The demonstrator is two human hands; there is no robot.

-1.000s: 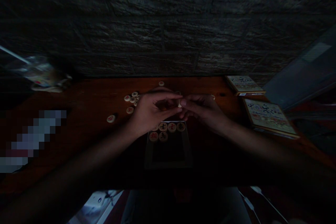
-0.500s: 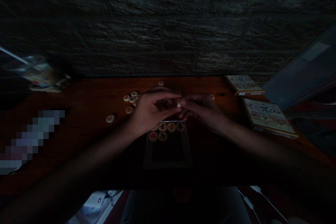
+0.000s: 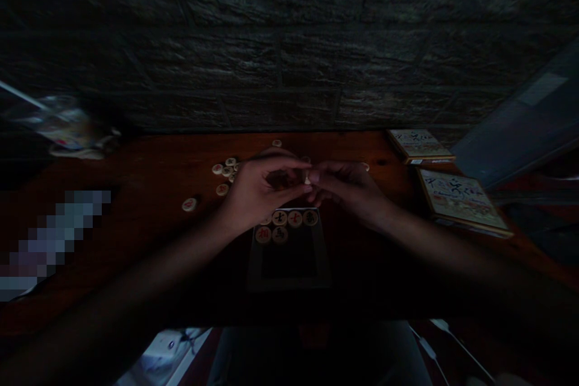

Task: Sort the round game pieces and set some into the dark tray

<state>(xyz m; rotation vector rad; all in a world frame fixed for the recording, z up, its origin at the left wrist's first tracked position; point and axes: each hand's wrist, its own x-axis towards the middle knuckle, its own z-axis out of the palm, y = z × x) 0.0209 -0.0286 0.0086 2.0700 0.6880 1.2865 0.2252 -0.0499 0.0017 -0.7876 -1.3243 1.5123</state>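
Note:
My left hand [image 3: 265,184] and my right hand [image 3: 348,187] meet above the far edge of a dark open box [image 3: 323,259]. Between their fingertips is a small pale Chinese chess piece [image 3: 307,180], mostly covered by the fingers. The left thumb and fingers pinch it from one side, the right thumb and fingers from the other. Below the hands, several round pieces with red or black characters lie in the box, such as a black-marked piece [image 3: 280,234] and a red-marked piece [image 3: 263,234].
Loose chess pieces lie left of the hands, including a red-marked piece [image 3: 189,204]; another piece [image 3: 277,143] is near the wall. Two printed boxes, a nearer box [image 3: 461,199] and a farther box [image 3: 420,145], sit at right. A plastic cup [image 3: 67,123] with a straw stands at left.

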